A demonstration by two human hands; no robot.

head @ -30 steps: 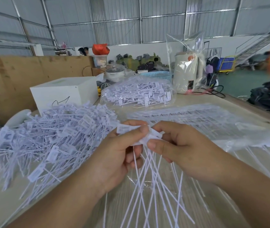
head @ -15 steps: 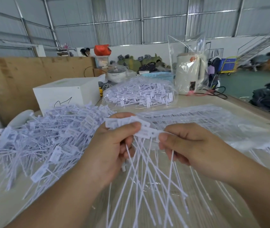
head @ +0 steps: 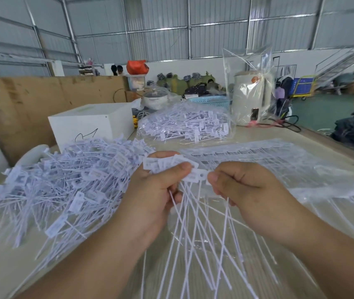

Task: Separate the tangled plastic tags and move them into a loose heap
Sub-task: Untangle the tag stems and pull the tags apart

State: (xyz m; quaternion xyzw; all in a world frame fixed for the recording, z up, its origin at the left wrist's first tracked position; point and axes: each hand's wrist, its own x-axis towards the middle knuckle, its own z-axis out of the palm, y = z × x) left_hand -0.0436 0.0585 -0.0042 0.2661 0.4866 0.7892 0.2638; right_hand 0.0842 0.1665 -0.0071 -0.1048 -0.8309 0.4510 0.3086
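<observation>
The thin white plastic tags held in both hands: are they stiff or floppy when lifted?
Probably springy rather than limp: the thin white plastic tags fan out nearly straight below the left hand and right hand. Likely light, since fingertips alone carry them. Their crossing tails may snag.

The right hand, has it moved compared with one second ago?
Yes. The right hand has drawn to the right, away from the left hand; judged against the white box, their fingertips no longer meet.
</observation>
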